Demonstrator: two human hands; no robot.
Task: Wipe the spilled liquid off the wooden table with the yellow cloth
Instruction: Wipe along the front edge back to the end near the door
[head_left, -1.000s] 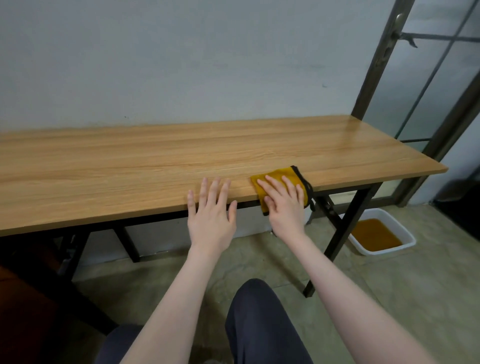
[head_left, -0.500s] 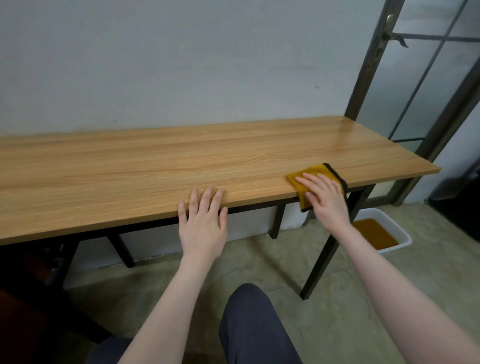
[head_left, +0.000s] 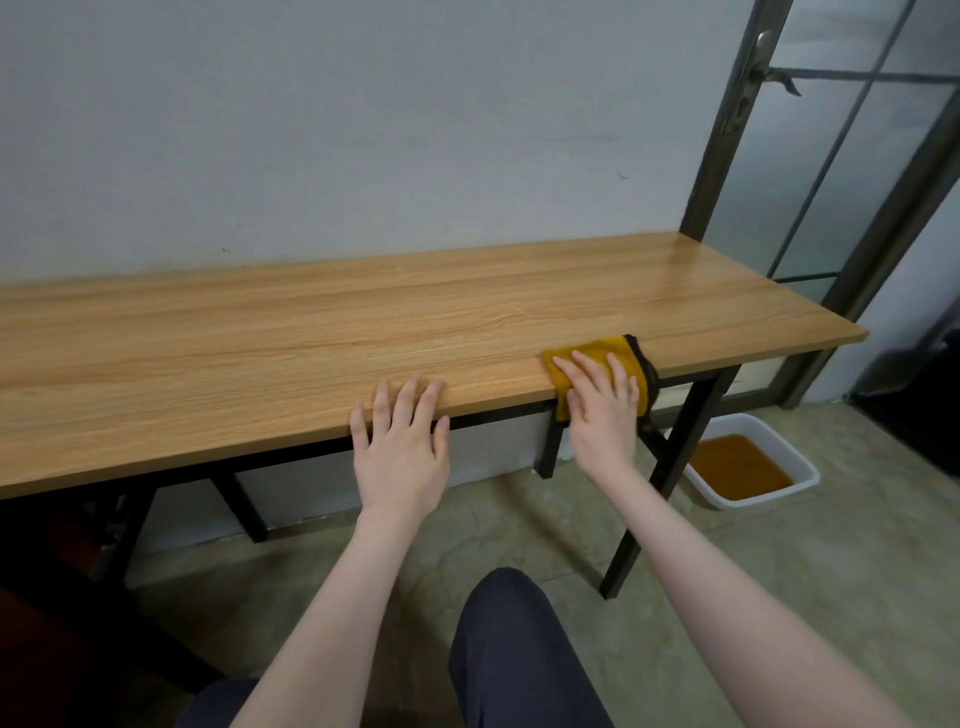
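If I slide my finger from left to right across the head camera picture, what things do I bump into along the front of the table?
left hand resting flat on the wooden table edge → right hand pressing the yellow cloth at the edge → white tub of orange-brown liquid on the floor.

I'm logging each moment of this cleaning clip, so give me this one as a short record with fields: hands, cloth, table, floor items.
left hand: flat, fingers straight, resting on the table's front edge
right hand: fingers straight, pressing on the cloth
cloth: yellow, dark trim, at the front edge, partly hanging over it
table: wooden top, black legs, against the wall
spill: none clearly visible
tub: white, on the floor, holding brownish liquid
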